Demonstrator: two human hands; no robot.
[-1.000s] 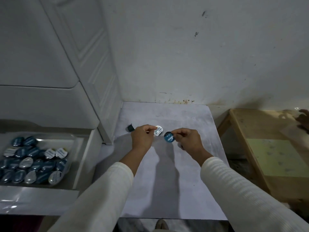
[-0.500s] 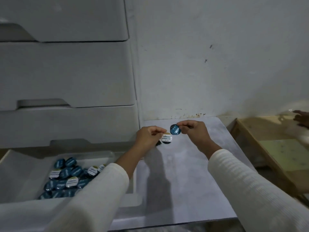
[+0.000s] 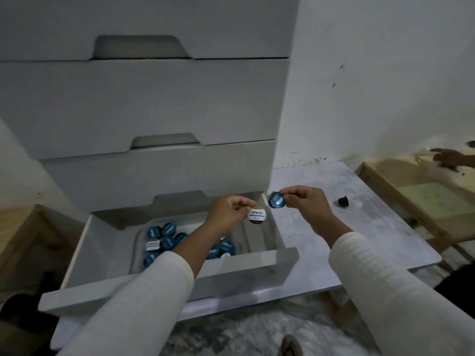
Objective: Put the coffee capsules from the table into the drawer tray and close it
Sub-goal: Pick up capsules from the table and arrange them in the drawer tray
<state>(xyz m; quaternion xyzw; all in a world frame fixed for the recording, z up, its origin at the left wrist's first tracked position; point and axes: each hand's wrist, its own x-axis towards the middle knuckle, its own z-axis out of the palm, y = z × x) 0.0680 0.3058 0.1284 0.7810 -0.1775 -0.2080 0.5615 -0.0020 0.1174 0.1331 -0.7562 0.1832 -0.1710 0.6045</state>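
Observation:
My left hand (image 3: 228,213) pinches a white-lidded coffee capsule (image 3: 256,215) above the right end of the open bottom drawer (image 3: 167,281). My right hand (image 3: 307,205) pinches a blue capsule (image 3: 276,200) just past the drawer's right side, over the table's left edge. Inside the drawer, a clear tray (image 3: 137,253) holds several blue and white capsules (image 3: 164,240); my left forearm hides part of them. One dark capsule (image 3: 343,201) lies on the grey table (image 3: 372,235) to the right of my right hand.
The white drawer cabinet (image 3: 144,104) rises behind the open drawer, its upper drawers closed. A wooden frame (image 3: 416,201) stands right of the table, with another person's hand (image 3: 449,159) over it. Another wooden piece (image 3: 23,235) sits at the left.
Both hands have carried their capsules left from the middle of the table to the drawer's right end. The view has swung left, showing the drawer from the front.

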